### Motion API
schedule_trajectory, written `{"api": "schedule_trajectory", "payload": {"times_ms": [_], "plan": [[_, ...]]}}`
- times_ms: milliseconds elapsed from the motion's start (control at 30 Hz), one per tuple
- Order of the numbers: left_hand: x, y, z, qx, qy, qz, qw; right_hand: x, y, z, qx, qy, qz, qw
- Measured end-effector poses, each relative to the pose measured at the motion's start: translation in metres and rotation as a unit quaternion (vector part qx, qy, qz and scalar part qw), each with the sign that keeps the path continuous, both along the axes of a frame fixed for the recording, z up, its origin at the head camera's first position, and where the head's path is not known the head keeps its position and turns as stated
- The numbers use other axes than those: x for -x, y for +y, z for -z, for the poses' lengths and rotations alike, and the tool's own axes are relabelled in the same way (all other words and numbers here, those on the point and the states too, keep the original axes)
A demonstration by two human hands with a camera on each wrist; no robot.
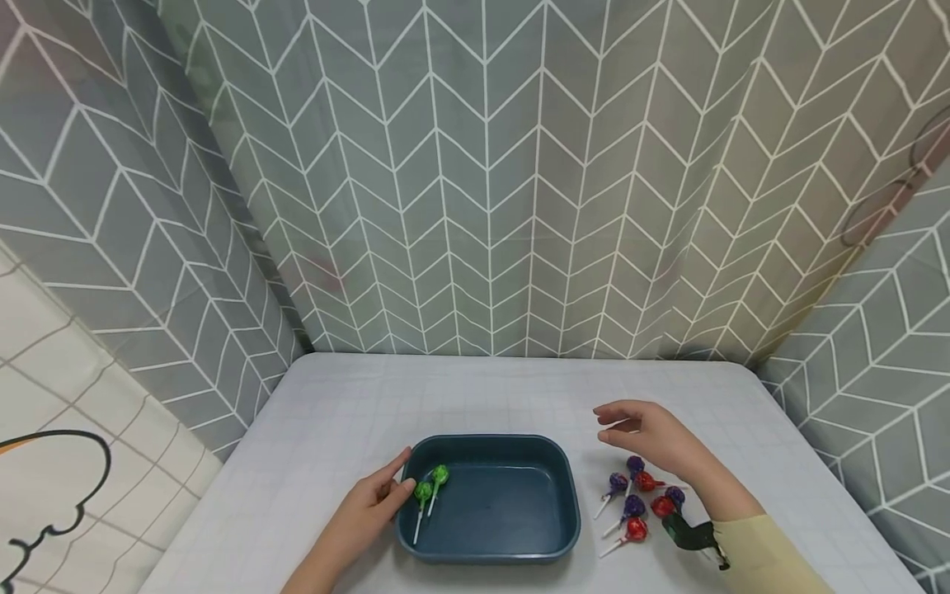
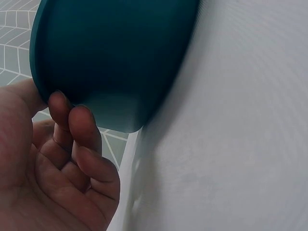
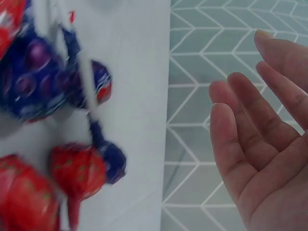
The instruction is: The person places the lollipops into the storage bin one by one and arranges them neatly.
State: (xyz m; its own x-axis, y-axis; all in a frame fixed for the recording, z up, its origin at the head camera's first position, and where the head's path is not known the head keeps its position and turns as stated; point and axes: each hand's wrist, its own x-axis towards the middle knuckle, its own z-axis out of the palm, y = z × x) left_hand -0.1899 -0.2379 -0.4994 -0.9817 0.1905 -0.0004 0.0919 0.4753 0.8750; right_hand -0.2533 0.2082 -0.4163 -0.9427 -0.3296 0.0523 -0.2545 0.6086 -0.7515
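Note:
A dark blue-green rectangular tray point(image 1: 493, 557) stands on the table, with two green lollipops point(image 1: 423, 492) leaning inside its left end. My left hand point(image 1: 369, 505) holds the tray by its left rim; in the left wrist view the bent fingers point(image 2: 86, 130) lie against the outer wall. Over the table to the right of the tray, my right hand point(image 1: 656, 433) hovers with nothing in it, its fingers loosely bent and apart. Below it lies a loose group of lollipops, some purple point(image 1: 633, 506), some red point(image 1: 636, 529). The right wrist view shows red lollipops point(image 3: 77, 171) beside purple ones up close.
A white cloth covers the table point(image 1: 334, 412). Grey curtains point(image 1: 460, 206) with white zigzag lines hang behind it and along both sides. A dark green band or strap point(image 1: 690, 535) shows at the right wrist, close to the lollipops.

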Motion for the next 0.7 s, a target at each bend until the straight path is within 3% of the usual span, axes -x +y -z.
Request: {"api": "schedule_trajectory", "payload": {"times_ms": [400, 700], "plan": [[0.000, 0.001, 0.002, -0.004, -0.007, -0.001, 1.0000, -0.004, 0.028, 0.020, 0.005, -0.031, 0.052, 0.998], [0.000, 0.004, -0.003, 0.009, -0.010, -0.017, 0.9998, -0.003, 0.049, 0.031, -0.025, -0.046, 0.053, 0.997]]}}
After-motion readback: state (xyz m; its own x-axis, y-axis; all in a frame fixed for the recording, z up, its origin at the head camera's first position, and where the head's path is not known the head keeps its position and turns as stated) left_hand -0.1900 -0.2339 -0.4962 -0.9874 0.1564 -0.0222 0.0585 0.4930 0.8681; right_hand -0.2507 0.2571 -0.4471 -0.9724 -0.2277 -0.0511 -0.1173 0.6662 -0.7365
